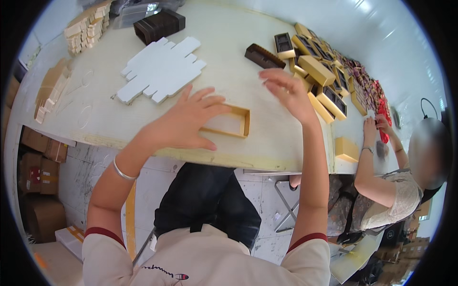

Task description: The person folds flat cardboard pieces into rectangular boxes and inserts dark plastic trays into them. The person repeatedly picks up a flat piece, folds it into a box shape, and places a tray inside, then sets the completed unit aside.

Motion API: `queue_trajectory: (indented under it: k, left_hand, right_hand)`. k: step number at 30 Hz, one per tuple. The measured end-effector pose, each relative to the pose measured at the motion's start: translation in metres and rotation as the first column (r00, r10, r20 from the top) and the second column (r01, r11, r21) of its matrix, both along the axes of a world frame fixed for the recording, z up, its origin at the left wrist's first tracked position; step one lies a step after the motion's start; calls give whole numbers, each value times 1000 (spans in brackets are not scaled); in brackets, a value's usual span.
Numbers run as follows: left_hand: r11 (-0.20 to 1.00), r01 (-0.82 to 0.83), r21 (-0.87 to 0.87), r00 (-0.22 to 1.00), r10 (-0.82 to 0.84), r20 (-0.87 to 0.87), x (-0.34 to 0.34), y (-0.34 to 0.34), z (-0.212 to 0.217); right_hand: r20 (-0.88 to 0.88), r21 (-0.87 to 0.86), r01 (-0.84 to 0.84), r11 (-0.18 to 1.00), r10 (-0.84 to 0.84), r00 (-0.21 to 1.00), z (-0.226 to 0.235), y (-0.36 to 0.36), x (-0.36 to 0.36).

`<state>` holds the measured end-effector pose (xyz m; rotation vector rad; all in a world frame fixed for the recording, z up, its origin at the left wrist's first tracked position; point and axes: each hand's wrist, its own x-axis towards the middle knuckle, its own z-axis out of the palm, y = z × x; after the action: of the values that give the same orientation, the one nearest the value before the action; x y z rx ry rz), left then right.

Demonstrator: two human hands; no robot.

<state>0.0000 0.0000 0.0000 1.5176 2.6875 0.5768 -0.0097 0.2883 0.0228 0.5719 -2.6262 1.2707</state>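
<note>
While the left hand [188, 121] is lying flat with its fingers spread, it is pressing on the near left part of a shallow tan box tray [229, 121] that is sitting on the pale tabletop [238, 43] close to the front edge. The right hand [286, 93] is hovering open just above and to the right of the tray, fingers loose and gripping nothing. Behind the left hand, a stack of flat white cardboard blanks [160, 69] is lying, with a dark brown box [160, 25] farther back. To the right, tan and brown boxes [317, 69] are crowding the tabletop. At the far right, another person's hands [374, 126] are working beside red packets [384, 117].
</note>
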Motion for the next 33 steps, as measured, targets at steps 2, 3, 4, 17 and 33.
queue_trajectory:
  k: [2,3,4,17,33]
  left_hand:
    - [994,-30,101,998,24,66,4,8,-16]
    - [989,-67,131,987,46,156,4,10,-8]
    - [978,-113,173,975,76,210,5,12,-7]
    - [916,-85,391,996,88,10,13,9,-20]
    - [853,-166,495,973,60,222,15,12,-26]
  right_hand:
    - [-226,174,334,927,-292,929,-7,6,-25]
    - [-267,325,390,862,-312,912,-10,12,-42]
    - [-346,459,443,770,-304,887,-16,19,-62]
    - [-289,336,446,830,-359,887,-6,-1,-63]
    - [425,-121,-136,983,175,888,48,-15,25]
